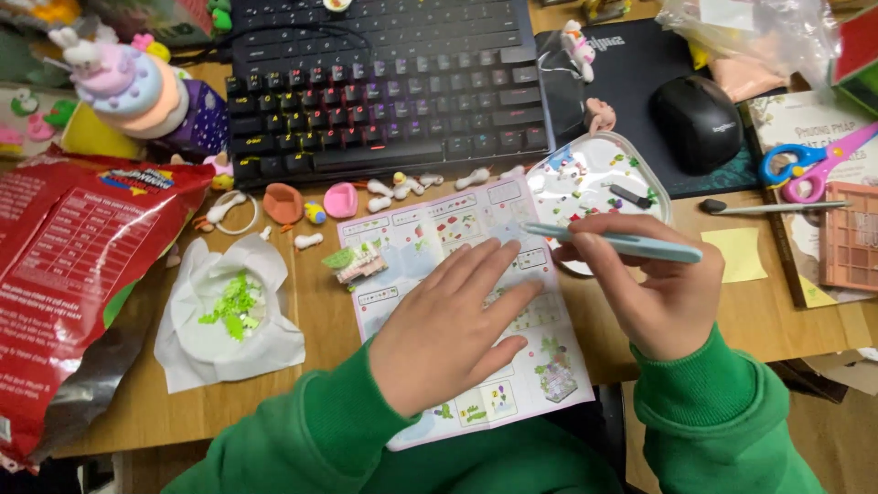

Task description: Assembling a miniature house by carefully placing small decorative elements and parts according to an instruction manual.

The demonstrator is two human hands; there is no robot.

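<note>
Pale blue slim tweezers (pixel 631 244) sit pinched between thumb and fingers of your right hand (pixel 663 293), tip pointing left over the printed paper instruction sheet (pixel 412 240). Your left hand (pixel 453 329) lies flat on that sheet, fingers spread, gripping nothing. Just behind the tweezers: clear plastic tray (pixel 585 174) with tiny coloured pieces. Left on the wooden desk (pixel 759 316), white tissue (pixel 229 316) holds green bits

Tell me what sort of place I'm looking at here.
Likely a home or hobby computer desk used for crafting: a black keyboard and mouse sit behind an instruction sheet, tiny building pieces lie on tissue, and the right hand holds a pale blue tool.
</note>
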